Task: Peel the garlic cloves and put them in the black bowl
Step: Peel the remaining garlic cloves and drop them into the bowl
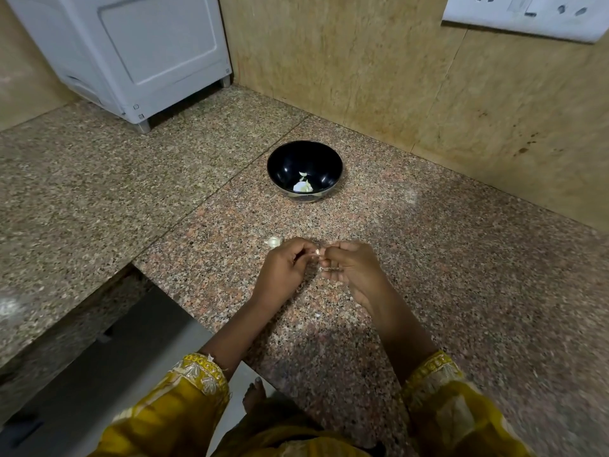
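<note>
Speckled stone counter [445, 258] holds the black bowl [286, 159] with peeled cloves [303, 187] inside, while near it the left hand [283, 268] and right hand [354, 268] both pinch one small garlic clove [317, 253] between them, likely to pull off its skin.

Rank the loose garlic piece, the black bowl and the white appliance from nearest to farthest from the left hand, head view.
1. Loose garlic piece, just beyond the left hand, slightly to its left.
2. Black bowl, farther back, a little right.
3. White appliance, far back on the left.
</note>
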